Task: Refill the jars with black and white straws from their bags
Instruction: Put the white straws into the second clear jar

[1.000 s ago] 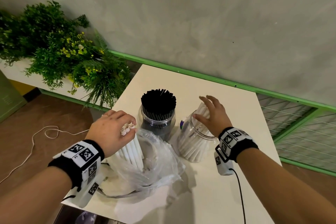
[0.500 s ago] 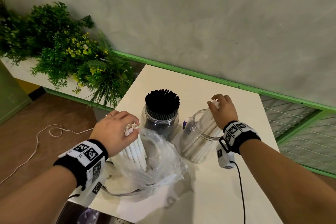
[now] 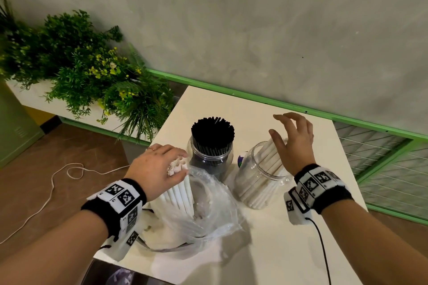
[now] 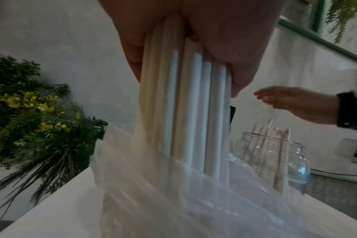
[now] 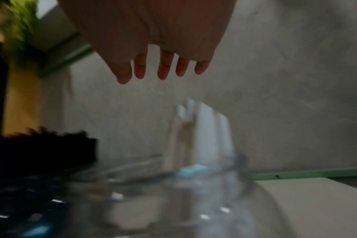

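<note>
My left hand [image 3: 159, 164] grips a bundle of white straws [image 3: 181, 190] by their tops, standing in a crumpled clear plastic bag [image 3: 208, 210] at the table's near left; the left wrist view shows the white straws [image 4: 185, 109] rising out of the clear bag [image 4: 194, 201]. A clear jar packed with black straws [image 3: 212, 136] stands just behind. To its right a clear jar [image 3: 261, 180] leans, partly filled with white straws [image 5: 204, 128]. My right hand [image 3: 293, 136] hovers above that jar's mouth, fingers spread and holding nothing.
The white table [image 3: 278, 250] ends close on the left and right. Green plants [image 3: 88, 76] in a planter stand left of the table. A green rail [image 3: 254, 97] runs along the grey wall behind. A white cord [image 3: 53, 183] lies on the floor.
My right hand let go of the white straws in the leaning jar and lifted off with fingers spread. My left hand kept its hold on the bundle in the bag.
</note>
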